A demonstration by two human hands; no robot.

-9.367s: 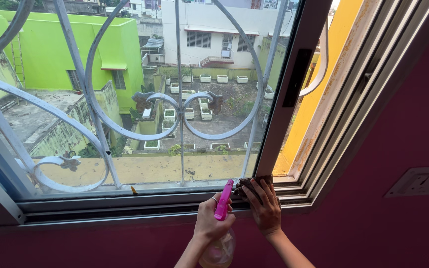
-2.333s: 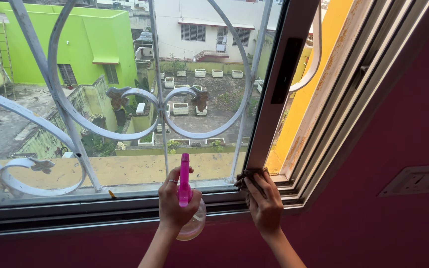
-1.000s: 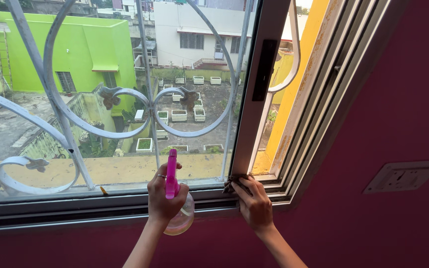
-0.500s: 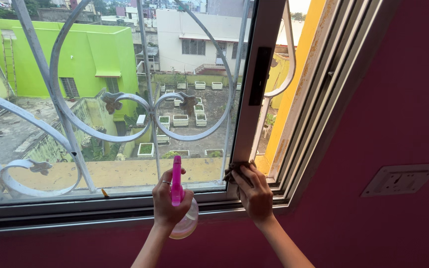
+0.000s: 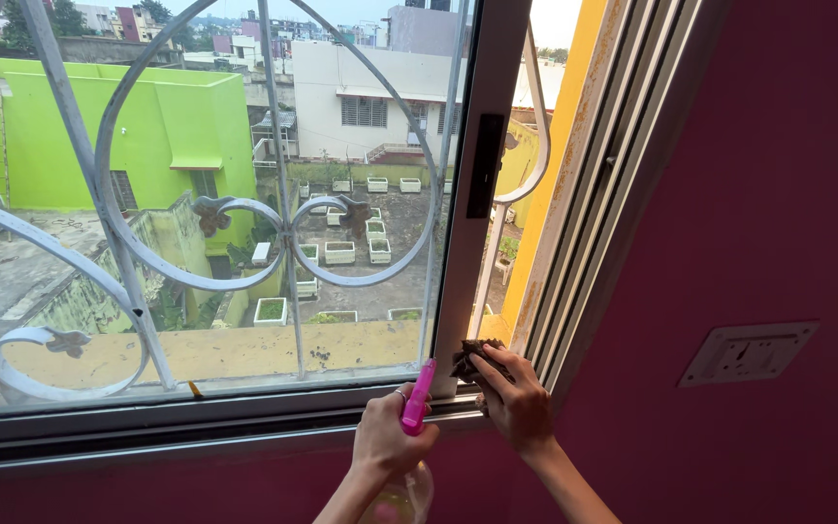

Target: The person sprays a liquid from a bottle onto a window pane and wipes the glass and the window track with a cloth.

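My left hand (image 5: 387,446) grips a clear spray bottle (image 5: 402,490) with a pink trigger head (image 5: 417,398), held low in front of the window's bottom rail. My right hand (image 5: 514,400) presses a dark brown cloth (image 5: 468,359) against the bottom of the sliding sash's white upright frame (image 5: 467,184), just above the sill track (image 5: 244,427). The two hands are close together, the left a little lower and to the left of the right.
A white curled iron grille (image 5: 196,213) stands outside the glass. The window's outer frame and tracks (image 5: 584,194) rise to the right. A dark pink wall carries a switch plate (image 5: 747,351). Green and white buildings lie beyond.
My left hand with the bottle has dropped and shifted right, toward my right hand. My right hand and cloth stay at the sash's lower corner. The view has swung left.
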